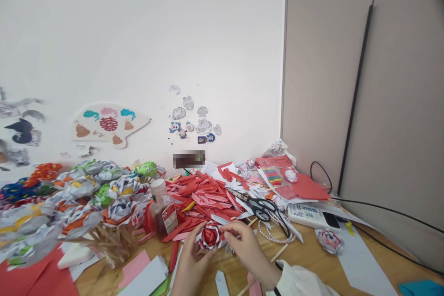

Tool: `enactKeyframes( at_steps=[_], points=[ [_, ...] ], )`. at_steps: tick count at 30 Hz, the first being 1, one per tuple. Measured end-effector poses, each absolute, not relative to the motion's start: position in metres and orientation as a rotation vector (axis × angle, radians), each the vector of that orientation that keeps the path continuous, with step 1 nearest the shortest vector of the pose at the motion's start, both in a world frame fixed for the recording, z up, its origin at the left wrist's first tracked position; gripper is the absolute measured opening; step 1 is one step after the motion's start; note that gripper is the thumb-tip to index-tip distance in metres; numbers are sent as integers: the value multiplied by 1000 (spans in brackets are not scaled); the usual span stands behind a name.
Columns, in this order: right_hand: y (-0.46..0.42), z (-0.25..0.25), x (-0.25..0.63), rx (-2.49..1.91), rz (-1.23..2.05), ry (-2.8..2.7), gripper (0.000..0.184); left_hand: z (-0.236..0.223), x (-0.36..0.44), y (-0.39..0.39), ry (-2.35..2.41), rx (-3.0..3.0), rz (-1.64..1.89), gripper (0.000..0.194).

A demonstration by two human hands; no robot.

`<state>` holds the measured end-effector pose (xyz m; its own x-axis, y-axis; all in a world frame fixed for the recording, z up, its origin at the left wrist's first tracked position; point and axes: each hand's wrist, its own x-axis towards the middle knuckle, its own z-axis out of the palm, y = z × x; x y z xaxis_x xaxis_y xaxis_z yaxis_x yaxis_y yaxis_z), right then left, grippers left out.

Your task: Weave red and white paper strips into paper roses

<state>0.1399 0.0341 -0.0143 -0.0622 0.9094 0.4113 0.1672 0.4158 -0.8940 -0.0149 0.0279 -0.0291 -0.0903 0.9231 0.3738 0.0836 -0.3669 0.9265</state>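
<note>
A red and white folded paper flower (210, 235) is held between my two hands, low in the middle of the view. My left hand (194, 254) grips its left side, with fingers behind and thumb along the lower edge. On the right side, my right hand (245, 246) pinches the outer edge between thumb and fingertips; the exact hold there is partly hidden. Just behind the flower lies a heap of folded red and pink paper strips (204, 194). Black-handled scissors (263, 208) and a pearl string (268, 238) lie right of my right hand.
Many finished paper flowers (120, 212) crowd the left side. A clear bottle (160, 208) stands beside the heap. At right are red paper sheets (310, 187), a white box (305, 215), another paper flower (329, 240) and a black cable (391, 245). White paper strips (145, 277) lie in front.
</note>
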Motion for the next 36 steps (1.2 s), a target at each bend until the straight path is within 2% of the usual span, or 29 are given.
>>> enactKeyframes(
  at_steps=[3,7,12,21,29,36],
  points=[
    [34,-17,138,-973,807,-1531,21,-32,-12,29,1016,1326,1430,67],
    [29,-17,135,-956,791,-1572,20,-41,-13,33,1068,1410,1530,78],
    [22,-13,133,-918,767,-1643,22,-41,-18,32,1430,1579,1606,63],
    [26,-10,139,-984,604,-1668,12,-27,-17,22,1376,1970,1456,42],
    [27,-15,138,-1041,496,-1725,11,-28,-15,17,1339,2170,1350,43],
    [20,-15,139,-1084,18,-1900,10,-34,-17,18,1397,2202,1371,47]
  ],
)
